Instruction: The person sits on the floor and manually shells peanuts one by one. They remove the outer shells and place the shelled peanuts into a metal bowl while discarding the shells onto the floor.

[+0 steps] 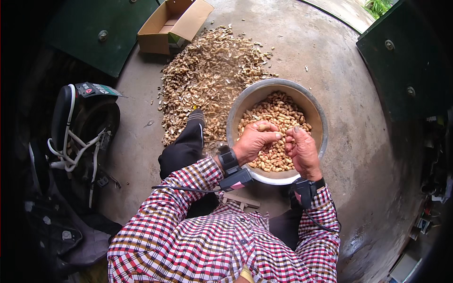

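My left hand (253, 141) is over a round metal basin (321, 120) of unshelled peanuts (274, 109). A peanut (262, 127) rests in its curled fingers, and something small and pale shows at the thumb tip. My right hand (302, 148) faces it a short gap away, with thumb and fingertips drawn together. Whether anything is pinched there is too small to tell. Some reddish kernels (268, 154) show among the peanuts below the hands. Both wrists wear black strapped devices with cables.
A wide heap of peanut shells (198, 78) lies on the concrete floor (347, 99) beyond and left of the basin. An open cardboard box (173, 26) stands at its far edge. A wheeled item with a white tubular frame (74, 141) is at left. Dark green door panels (400, 60) flank the doorway.
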`<control>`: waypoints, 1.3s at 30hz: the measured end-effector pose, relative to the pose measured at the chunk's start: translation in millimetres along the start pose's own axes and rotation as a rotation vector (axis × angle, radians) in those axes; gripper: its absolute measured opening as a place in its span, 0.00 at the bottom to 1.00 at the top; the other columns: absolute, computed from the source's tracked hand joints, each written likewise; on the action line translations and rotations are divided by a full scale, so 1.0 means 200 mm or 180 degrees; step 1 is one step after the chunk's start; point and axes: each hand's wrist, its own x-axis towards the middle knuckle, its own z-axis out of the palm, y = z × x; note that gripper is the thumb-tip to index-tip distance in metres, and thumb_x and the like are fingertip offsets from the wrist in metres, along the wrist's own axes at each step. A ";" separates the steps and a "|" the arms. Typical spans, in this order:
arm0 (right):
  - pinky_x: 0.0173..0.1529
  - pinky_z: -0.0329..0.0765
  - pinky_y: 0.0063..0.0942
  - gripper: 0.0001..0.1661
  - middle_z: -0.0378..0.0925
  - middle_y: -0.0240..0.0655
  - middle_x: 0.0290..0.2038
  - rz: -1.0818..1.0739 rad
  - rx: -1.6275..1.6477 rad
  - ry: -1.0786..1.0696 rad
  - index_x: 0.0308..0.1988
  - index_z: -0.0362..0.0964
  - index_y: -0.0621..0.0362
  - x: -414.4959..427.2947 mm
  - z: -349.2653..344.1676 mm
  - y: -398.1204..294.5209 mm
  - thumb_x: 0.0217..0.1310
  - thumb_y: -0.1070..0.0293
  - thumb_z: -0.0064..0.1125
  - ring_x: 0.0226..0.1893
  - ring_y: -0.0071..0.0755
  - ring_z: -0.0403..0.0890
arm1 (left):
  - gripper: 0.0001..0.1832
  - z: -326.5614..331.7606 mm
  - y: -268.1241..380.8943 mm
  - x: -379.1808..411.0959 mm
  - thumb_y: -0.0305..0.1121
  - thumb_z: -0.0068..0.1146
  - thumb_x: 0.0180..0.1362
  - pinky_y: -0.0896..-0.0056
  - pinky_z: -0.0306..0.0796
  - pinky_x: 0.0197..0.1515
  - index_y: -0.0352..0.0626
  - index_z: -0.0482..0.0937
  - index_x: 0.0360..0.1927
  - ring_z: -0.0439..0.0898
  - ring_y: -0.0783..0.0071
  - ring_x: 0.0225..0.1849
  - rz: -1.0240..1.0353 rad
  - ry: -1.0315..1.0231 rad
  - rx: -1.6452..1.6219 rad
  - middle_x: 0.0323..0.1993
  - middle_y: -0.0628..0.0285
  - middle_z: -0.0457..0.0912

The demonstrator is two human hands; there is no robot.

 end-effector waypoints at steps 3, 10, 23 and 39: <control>0.18 0.60 0.10 0.14 0.67 0.24 0.20 -0.0074 -0.0131 -0.0028 0.33 0.69 0.57 0.00 -0.01 0.01 0.57 0.57 0.51 0.16 0.13 0.64 | 0.06 0.01 -0.01 0.00 0.25 0.60 0.45 0.87 0.55 0.14 0.40 0.74 0.25 0.63 0.89 0.13 0.0297 0.0115 0.0270 0.15 0.74 0.69; 0.18 0.59 0.11 0.13 0.65 0.24 0.18 -0.0024 -0.0273 0.0034 0.31 0.68 0.57 0.01 -0.01 0.02 0.57 0.58 0.51 0.15 0.13 0.63 | 0.06 0.00 -0.01 0.00 0.25 0.60 0.45 0.87 0.54 0.14 0.39 0.74 0.26 0.62 0.89 0.13 0.0253 0.0286 0.0320 0.14 0.74 0.70; 0.18 0.60 0.10 0.12 0.66 0.24 0.19 0.0096 -0.0255 -0.0059 0.30 0.67 0.57 0.01 0.00 0.04 0.57 0.59 0.51 0.15 0.12 0.63 | 0.06 0.00 0.00 0.00 0.23 0.57 0.46 0.86 0.56 0.14 0.38 0.74 0.29 0.64 0.89 0.14 0.0377 0.0229 0.0307 0.16 0.72 0.70; 0.18 0.60 0.11 0.12 0.65 0.24 0.19 0.0228 -0.0112 -0.0181 0.32 0.67 0.59 0.02 0.01 0.05 0.58 0.61 0.50 0.15 0.13 0.63 | 0.07 0.03 0.01 -0.01 0.25 0.58 0.47 0.90 0.60 0.18 0.39 0.76 0.32 0.68 0.92 0.19 0.0657 0.0069 0.0488 0.21 0.73 0.75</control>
